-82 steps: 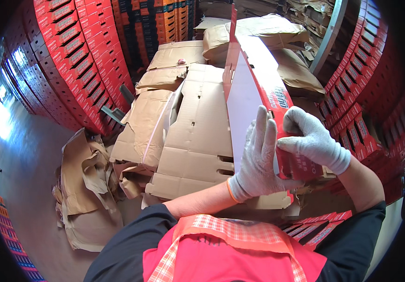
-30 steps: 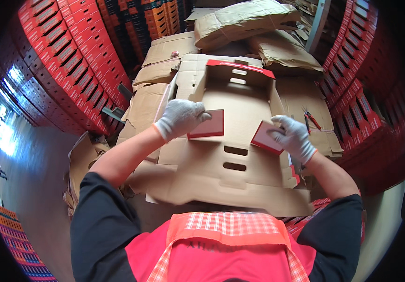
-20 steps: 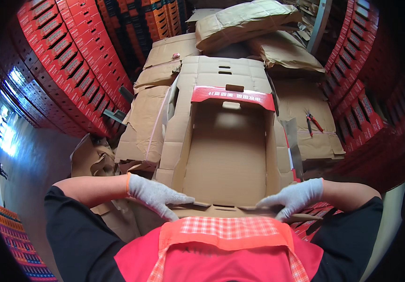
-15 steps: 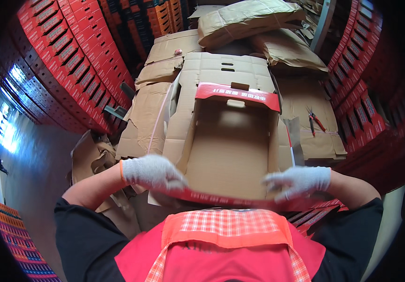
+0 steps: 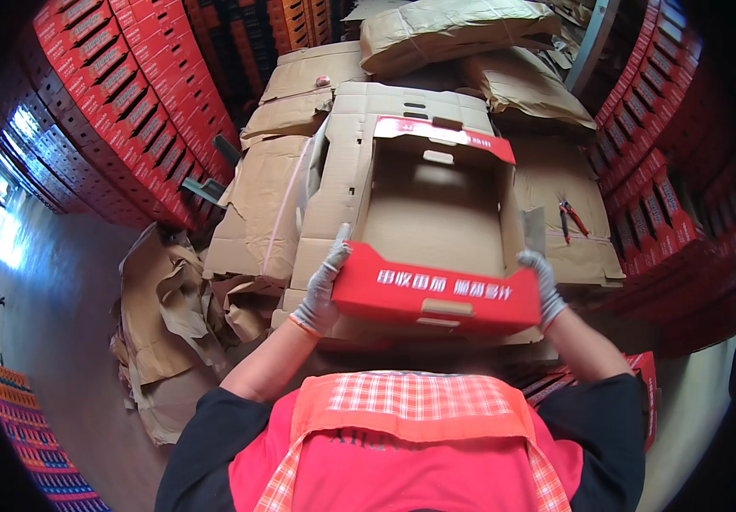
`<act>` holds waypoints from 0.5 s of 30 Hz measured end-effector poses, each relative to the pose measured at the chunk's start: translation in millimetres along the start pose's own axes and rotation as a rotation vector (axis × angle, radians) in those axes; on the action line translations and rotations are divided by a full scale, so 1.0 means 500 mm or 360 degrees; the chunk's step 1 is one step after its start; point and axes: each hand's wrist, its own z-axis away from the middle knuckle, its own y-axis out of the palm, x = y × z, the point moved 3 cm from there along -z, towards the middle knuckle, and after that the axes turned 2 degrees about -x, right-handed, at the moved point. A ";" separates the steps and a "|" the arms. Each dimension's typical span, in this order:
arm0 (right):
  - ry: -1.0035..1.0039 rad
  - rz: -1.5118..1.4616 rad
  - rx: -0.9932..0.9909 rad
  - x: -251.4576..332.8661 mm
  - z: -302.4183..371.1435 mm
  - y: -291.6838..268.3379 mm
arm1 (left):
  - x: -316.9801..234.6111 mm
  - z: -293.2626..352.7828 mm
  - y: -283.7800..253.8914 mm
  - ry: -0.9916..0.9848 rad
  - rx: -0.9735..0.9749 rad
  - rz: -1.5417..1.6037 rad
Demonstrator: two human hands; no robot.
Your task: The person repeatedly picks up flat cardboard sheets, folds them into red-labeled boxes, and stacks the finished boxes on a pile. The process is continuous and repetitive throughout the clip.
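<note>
A shallow, open-topped cardboard box (image 5: pixel 376 297), red outside and brown inside, stands in front of me with its near and far walls upright. My left hand (image 5: pixel 324 286), in a grey-white work glove, is closed on the box's near left corner. At the near right corner my right hand (image 5: pixel 544 286), gloved the same way, grips the side, its fingertips at the top edge. Nothing shows inside the box. Beneath it lies a stack of flat cardboard blanks (image 5: pixel 327 205) with slots cut in them.
Red-handled pliers (image 5: pixel 571 220) lie on a brown bundle (image 5: pixel 569 175) at the right. Paper-wrapped packs (image 5: pixel 453 32) are piled at the back. Tall stacks of red boxes (image 5: pixel 129 94) rise on both sides. Crumpled brown paper (image 5: pixel 163 307) sits low on the left.
The box's near wall has come up and now faces me upright. My hands have moved from the low near edge to the two near corners, and the box sits slightly farther away.
</note>
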 end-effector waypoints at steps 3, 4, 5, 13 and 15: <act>-0.0366 0.0627 0.0378 0.167 0.017 0.078 | 0.028 0.014 0.062 -0.0098 -0.0103 0.0300; -0.0377 0.0676 0.0621 0.227 0.046 0.122 | 0.045 0.020 0.075 -0.0098 -0.0081 0.0481; -0.0623 0.0906 0.0580 0.275 0.069 0.179 | 0.066 0.020 0.082 0.0064 -0.0153 0.0486; -0.1925 0.2860 0.0963 0.243 0.325 0.534 | 0.205 0.096 0.171 -0.2937 -0.0756 0.2562; -0.2398 0.2702 0.0964 0.210 0.308 0.545 | 0.115 0.115 0.226 -0.3506 -0.1525 0.3980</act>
